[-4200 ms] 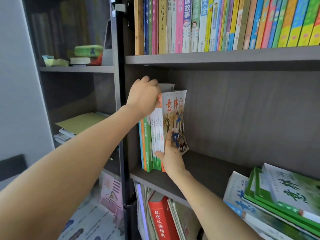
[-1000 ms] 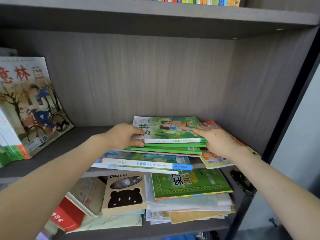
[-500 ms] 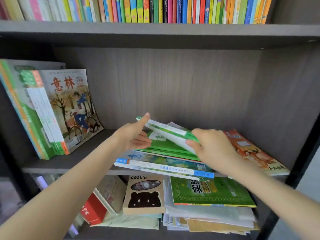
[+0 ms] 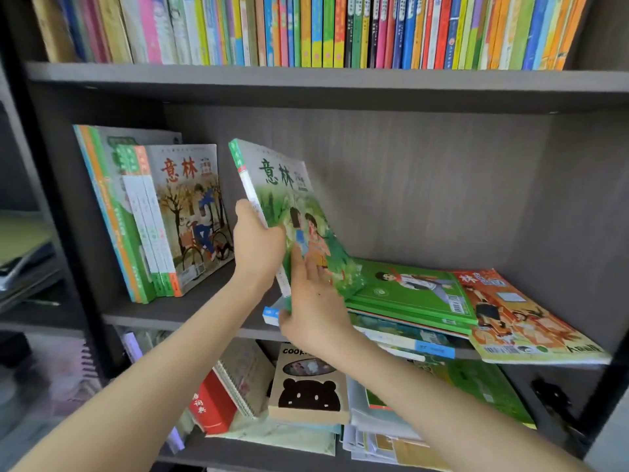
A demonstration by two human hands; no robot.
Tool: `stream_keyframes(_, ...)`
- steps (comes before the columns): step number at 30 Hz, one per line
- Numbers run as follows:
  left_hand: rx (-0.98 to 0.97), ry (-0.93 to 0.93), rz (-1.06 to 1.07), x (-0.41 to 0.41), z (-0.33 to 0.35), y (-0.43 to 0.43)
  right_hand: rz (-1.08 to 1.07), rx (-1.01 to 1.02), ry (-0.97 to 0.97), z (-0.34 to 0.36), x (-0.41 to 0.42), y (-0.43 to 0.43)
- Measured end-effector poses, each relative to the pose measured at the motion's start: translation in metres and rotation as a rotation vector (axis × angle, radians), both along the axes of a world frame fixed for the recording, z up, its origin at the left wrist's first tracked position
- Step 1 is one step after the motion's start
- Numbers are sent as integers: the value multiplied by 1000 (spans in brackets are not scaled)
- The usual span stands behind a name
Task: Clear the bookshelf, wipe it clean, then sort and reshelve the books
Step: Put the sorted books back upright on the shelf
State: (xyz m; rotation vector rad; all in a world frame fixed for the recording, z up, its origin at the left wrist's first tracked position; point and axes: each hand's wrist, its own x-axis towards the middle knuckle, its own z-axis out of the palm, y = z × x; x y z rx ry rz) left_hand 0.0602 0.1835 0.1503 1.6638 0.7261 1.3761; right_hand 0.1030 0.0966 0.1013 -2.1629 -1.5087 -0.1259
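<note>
A green magazine [image 4: 279, 185] with two children on its cover stands nearly upright above the middle shelf [image 4: 190, 310]. My left hand [image 4: 257, 247] grips its spine edge, fingers curled round it. Against the cover's lower part lies my right hand [image 4: 313, 311], index finger straight and the other fingers under the bottom edge. Left of it, a row of upright books [image 4: 146, 219] leans against the shelf's left wall, fronted by an autumn-cover magazine [image 4: 190, 212]. To the right lies a flat pile of green books [image 4: 412, 294] and an orange magazine [image 4: 517, 321].
The upper shelf holds a full row of colourful spines [image 4: 340, 28]. On the lower shelf lie a bear-print box [image 4: 308, 386], a spiral notebook [image 4: 245, 376], a red dictionary [image 4: 209, 407] and loose papers. A black frame post [image 4: 51, 185] stands at the left.
The green magazine has been lifted off the flat pile and swung up to nearly upright, moving left toward the standing row. Both hands rose with it.
</note>
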Motion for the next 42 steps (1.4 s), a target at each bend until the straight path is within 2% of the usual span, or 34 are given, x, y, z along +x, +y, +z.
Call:
stream_keyframes(2,112,-69,48,-10,-2,-1,27,108,135,3,-9,31)
stream_keyframes(5,191,-193,78,-26,-2,8,97,225,201,-1,-24,74)
stream_keyframes(10,135,-274,37,-57,-10,62,212,227,293,-3,-41,127)
stream_keyframes(12,90,-218,1,-67,-19,79,186,153,290,-14,-48,144)
stream_keyframes(14,127,-39,24,-75,-29,90,137,84,271,-28,-53,159)
stream_keyframes(17,319,304,242,-84,-28,97,99,94,265,-38,-49,181)
stream_keyframes(19,384,407,379,-90,-20,102,118,77,280,-32,-46,190)
stream_keyframes(23,203,382,325,-107,-17,120,135,87,253,-29,-54,197)
stream_keyframes(27,163,482,249,-105,-26,120,201,194,345,-34,-53,204)
stream_keyframes(37,153,529,357,-100,-36,163,355,-21,374,-45,-36,226)
stream_keyframes(42,156,624,412,-104,-34,179,254,-25,203,-48,-43,238)
